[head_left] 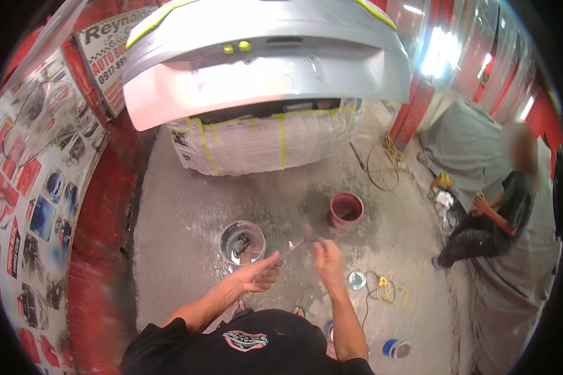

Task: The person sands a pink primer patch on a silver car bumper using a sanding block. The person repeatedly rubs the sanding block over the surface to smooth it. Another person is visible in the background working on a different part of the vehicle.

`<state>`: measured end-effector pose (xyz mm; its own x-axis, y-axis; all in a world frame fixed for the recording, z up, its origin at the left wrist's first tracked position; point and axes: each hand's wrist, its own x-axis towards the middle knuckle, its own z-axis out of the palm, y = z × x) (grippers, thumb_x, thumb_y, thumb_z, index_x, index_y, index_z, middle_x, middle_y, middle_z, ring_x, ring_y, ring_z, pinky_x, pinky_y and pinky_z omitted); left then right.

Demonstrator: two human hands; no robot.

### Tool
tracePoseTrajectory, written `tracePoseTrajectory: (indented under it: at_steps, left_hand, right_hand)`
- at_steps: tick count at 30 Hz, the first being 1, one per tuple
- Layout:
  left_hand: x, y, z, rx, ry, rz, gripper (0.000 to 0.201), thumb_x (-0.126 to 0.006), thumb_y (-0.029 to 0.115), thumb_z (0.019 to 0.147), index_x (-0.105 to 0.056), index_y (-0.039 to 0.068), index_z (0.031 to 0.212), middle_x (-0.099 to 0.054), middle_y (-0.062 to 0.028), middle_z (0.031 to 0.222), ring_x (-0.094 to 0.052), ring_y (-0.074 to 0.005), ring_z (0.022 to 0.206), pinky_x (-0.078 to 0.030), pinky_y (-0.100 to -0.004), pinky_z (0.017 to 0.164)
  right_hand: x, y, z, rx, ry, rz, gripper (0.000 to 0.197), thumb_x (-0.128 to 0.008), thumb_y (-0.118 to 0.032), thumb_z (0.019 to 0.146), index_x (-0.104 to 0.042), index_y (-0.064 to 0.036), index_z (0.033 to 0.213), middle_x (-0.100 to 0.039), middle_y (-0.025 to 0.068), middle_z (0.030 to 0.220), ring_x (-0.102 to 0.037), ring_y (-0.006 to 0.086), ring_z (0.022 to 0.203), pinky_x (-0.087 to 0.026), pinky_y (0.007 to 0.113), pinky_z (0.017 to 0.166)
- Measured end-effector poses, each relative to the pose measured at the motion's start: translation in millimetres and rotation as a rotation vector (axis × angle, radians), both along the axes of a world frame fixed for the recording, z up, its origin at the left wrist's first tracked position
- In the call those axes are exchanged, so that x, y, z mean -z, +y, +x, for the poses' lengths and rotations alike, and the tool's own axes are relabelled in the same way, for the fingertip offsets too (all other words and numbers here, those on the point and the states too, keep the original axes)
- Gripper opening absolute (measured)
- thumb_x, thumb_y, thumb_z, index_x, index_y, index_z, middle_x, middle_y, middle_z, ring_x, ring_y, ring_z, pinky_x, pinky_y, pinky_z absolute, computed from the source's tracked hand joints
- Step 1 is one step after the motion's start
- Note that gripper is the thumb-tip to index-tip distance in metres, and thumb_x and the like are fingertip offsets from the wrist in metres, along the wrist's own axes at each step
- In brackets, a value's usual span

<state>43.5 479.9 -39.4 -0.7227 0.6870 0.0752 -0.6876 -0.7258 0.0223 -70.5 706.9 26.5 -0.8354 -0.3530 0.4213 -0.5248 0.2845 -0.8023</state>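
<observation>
My left hand (pixel 261 274) is closed around a thin, flat grey piece (pixel 290 251) that points up and right toward my other hand. The kind of piece is too blurred to tell. My right hand (pixel 328 259) is raised beside it, fingers bent in a grip on a small, dark, smeared thing (pixel 309 235). Both hands are held in front of my body, above the floor. Just beyond my left hand stands a grey bucket (pixel 264 236) with liquid and a dark object inside. A dark red bucket (pixel 360 215) stands farther off, past my right hand.
Ahead is a silver car panel (pixel 256 78) above a part wrapped in masking sheet (pixel 250 147). Cords (pixel 388 287), a round can (pixel 356 280) and a blue can (pixel 396 349) lie at right. Another person (pixel 503 209) is near covered shapes (pixel 513 281). A poster wall (pixel 37 206) runs along the left.
</observation>
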Motion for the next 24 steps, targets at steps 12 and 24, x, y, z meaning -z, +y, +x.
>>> tracePoseTrajectory:
  at_steps: [12, 24]
  left_hand:
    - [-87, 6, -61, -1.121, 0.28, -0.796, 0.085, -0.024, 0.069, 0.102, -0.033, 0.005, 0.155, -0.049, -0.0165, 0.15, -0.051, -0.0288, 0.134, -0.035, -0.0461, 0.117]
    - [-82, -15, -15, -1.108, 0.192, -0.953, 0.091, -0.017, 0.075, 0.099, -0.029, 0.006, 0.158, -0.044, -0.011, 0.154, -0.046, -0.0235, 0.137, -0.028, -0.0427, 0.119]
  right_hand:
    - [-72, -80, 80, -0.224, 0.245, 0.054, 0.039, -0.067, -0.005, 0.091, -0.062, -0.0037, 0.13, -0.065, 0.0196, 0.094, -0.066, 0.0383, 0.083, -0.054, 0.044, 0.072]
    - [-64, -131, 45, -0.142, 0.269, 0.107, 0.039, -0.068, -0.005, 0.088, -0.066, -0.0068, 0.127, -0.064, 0.0164, 0.085, -0.066, 0.0353, 0.075, -0.052, 0.045, 0.063]
